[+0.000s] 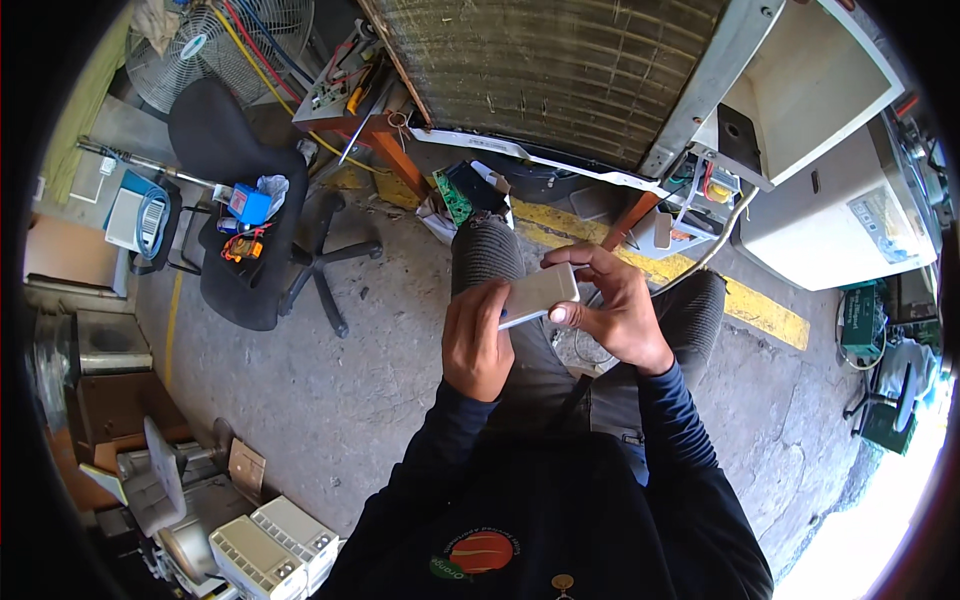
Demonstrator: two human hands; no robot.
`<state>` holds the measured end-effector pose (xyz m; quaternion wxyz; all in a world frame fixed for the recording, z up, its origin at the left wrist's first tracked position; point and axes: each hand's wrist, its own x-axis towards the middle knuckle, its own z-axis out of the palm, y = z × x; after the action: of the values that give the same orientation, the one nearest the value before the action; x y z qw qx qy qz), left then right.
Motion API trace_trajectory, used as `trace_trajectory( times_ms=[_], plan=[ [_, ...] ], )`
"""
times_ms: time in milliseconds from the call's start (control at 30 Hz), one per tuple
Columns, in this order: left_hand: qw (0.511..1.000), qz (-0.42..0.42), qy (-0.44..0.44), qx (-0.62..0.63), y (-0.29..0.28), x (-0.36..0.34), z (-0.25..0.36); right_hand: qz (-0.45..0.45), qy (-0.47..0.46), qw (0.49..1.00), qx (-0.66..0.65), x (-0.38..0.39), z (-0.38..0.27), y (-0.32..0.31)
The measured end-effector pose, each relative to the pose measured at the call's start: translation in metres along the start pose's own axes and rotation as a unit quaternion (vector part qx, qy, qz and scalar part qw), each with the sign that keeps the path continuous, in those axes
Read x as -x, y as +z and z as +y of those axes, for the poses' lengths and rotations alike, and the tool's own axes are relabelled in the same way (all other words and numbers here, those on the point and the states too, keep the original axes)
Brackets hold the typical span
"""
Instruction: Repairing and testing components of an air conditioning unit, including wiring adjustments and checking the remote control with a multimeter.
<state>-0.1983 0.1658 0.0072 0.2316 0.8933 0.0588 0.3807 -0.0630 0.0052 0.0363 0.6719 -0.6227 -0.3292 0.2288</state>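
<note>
Above my lap I hold a small, flat white rectangular case (541, 292) with rounded corners, tilted up toward the right. My left hand (478, 338) is closed around its left end, fingers curled over the top face. At the other end, my right hand (622, 312) has its thumb against the near corner and its fingers bent by the far edge. A thin pale cable (590, 355) loops below the right hand; where it ends is hidden. The underside of the case cannot be seen.
Ahead stands a large finned metal panel (560, 70) in a frame. A box with a green circuit board (452, 200) sits before my knees. To the left is a black office chair (240, 270) bearing tools; a white cabinet (840, 220) stands right. Old appliances (275, 545) lie lower left.
</note>
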Motion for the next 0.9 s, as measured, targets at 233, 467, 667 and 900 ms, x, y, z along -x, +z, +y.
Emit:
trace_trajectory(
  times_ms=[233,467,667,900],
  plan=[
    [0.999,0.013,0.041,-0.019,-0.002,-0.003,0.001,-0.024,-0.032,0.999,-0.034,0.006,-0.003,-0.005],
    [0.998,0.021,0.059,-0.033,-0.003,-0.011,-0.006,0.030,-0.021,0.992,-0.124,0.010,0.004,-0.009],
    [0.994,0.006,-0.099,-0.047,-0.027,0.003,-0.063,0.124,-0.026,0.981,-0.145,0.025,0.004,-0.042],
    [0.603,0.093,-0.658,0.441,-0.016,0.117,-0.189,0.172,0.087,0.977,-0.087,0.084,0.049,-0.054]
  ],
)
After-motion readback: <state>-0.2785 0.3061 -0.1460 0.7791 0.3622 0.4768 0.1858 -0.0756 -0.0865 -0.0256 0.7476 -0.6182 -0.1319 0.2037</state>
